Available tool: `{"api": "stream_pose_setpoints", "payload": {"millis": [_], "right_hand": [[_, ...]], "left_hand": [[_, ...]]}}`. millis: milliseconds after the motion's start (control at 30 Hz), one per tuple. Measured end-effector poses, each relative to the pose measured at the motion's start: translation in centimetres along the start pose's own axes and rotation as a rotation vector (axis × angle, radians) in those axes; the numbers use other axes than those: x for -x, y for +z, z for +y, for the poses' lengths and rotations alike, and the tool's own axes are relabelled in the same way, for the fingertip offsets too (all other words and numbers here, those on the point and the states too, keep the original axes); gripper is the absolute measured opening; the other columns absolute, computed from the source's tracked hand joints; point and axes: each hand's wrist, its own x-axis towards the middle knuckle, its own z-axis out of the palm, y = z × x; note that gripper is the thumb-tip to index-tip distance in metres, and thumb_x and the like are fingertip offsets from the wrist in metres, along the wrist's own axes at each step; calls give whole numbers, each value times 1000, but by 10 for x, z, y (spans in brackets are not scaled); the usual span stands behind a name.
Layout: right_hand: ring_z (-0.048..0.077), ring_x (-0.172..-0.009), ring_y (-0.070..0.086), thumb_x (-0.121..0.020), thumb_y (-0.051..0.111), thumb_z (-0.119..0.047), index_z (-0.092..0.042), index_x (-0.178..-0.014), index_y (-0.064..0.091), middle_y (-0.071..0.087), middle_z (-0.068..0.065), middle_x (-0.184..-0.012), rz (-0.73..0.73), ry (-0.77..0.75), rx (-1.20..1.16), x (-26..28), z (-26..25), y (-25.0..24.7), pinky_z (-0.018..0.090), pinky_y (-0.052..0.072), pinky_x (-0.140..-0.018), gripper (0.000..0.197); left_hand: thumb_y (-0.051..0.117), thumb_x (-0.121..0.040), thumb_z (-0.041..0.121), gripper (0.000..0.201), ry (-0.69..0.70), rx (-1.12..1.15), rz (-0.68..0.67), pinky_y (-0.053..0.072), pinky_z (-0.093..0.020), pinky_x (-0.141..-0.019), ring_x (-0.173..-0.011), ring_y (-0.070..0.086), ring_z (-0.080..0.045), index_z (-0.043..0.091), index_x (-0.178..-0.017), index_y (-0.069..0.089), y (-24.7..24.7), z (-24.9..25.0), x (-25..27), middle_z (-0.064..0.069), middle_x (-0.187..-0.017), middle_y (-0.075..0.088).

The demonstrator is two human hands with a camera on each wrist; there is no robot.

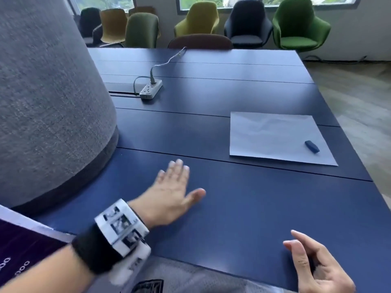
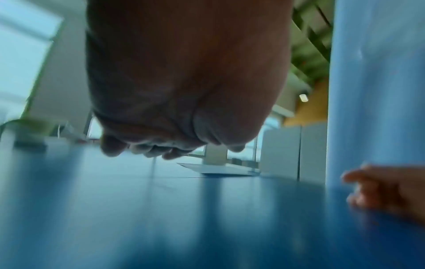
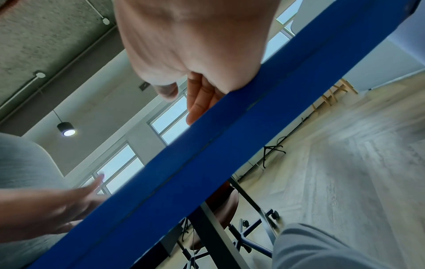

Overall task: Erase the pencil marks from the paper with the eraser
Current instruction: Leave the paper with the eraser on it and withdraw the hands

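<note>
The eraser [image 1: 312, 146], dark and small, is seen lying on the paper [image 1: 273, 137] near its 4 o'clock corner, untouched by either hand. No pencil marks can be made out on the sheet. The paper lies flat on the blue bench [image 1: 232, 197], toward 2 o'clock from the left hand [image 1: 171, 193], whose fingers are spread flat just over the surface. The right hand [image 1: 317, 265], partly cut off at 5 o'clock, is held loosely curled, empty. A power strip [image 1: 150, 89] is seen farther off at 12 o'clock.

Counted on and around the blue table [image 1: 232, 208]

On it are seen one paper [image 1: 270, 136], one eraser [image 1: 312, 146], one power strip [image 1: 150, 89], two hands; behind it, seven chairs.
</note>
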Motion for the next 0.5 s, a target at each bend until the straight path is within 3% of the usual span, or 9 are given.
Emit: {"api": "stream_pose_setpoints", "payload": {"millis": [133, 267, 400, 500], "right_hand": [[9, -71, 65, -85, 70, -34, -24, -88, 72, 72, -13, -75, 17, -28, -35, -1, 0, 0, 5, 47, -72, 11], [8, -75, 67, -79, 57, -51, -31, -90, 72, 73, -9, -75, 27, -24, -82, 1, 3, -2, 16, 49, -78, 28], [8, -75, 68, -78, 57, -51, -33, -91, 71, 72, -7, -74, 35, -17, -102, 0, 4, -3, 11, 49, -77, 27], [18, -83, 69, -80, 56, -51, -31, -86, 73, 72, -9, -73, 43, -35, -85, 0, 4, -1, 29, 51, -84, 27]], "left_hand": [[1, -77, 74, 104, -96, -137, 76, -9, -39, -120, -147, -24, -21, 5, -153, -14, -27, -50, -47, -9, -158, -28], [-2, -72, 74, 106, -144, -129, 6, -11, -41, -120, -146, -26, -22, 5, -151, -20, -15, -61, -74, -11, -157, -30], [-20, -57, 90, 121, 53, -127, -79, -20, -41, -117, -140, -37, -20, 10, -148, -28, 9, -12, -65, -6, -150, -40], [-4, -77, 83, 105, 205, -150, -112, -22, -43, -116, -137, -41, -19, 10, -149, -26, 22, 46, -62, -9, -152, -40]]}}
